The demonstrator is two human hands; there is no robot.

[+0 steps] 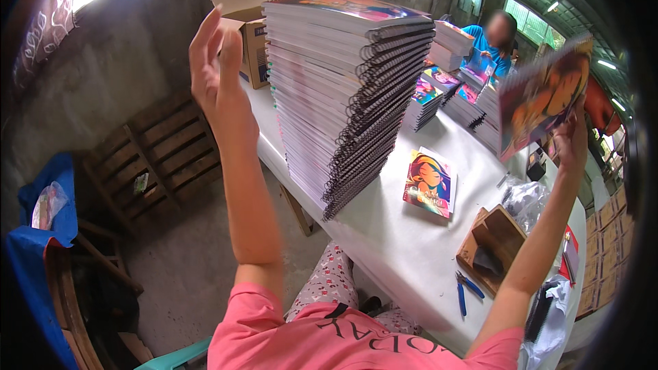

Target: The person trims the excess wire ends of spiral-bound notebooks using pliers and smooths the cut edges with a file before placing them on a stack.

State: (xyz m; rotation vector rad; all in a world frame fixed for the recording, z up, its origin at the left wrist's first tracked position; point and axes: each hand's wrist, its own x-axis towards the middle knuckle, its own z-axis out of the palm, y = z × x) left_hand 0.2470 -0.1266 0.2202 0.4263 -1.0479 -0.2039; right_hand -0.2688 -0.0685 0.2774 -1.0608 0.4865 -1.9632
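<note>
A tall stack of spiral-bound notebooks (322, 96) rises from the white-covered table, black wire coils on its right side and an illustrated cover on top. To the left of the stack, my left hand (223, 75) is raised with its fingers stretched out, holding nothing. My right hand (570, 138) is up at the far right, gripping a spiral notebook (545, 96) by its lower edge; the cover shows a colourful cartoon figure. Between the two, a small illustrated booklet (430, 185) lies on the table (384, 233).
Blue-handled pliers (468, 292) rest beside a wooden box (490, 250) and clear plastic (526, 199). Shorter notebook piles (428, 104) stand farther back, where a person in blue (490, 48) sits. An open cardboard box (255, 48) is behind the stack; a wooden pallet (154, 147) leans left.
</note>
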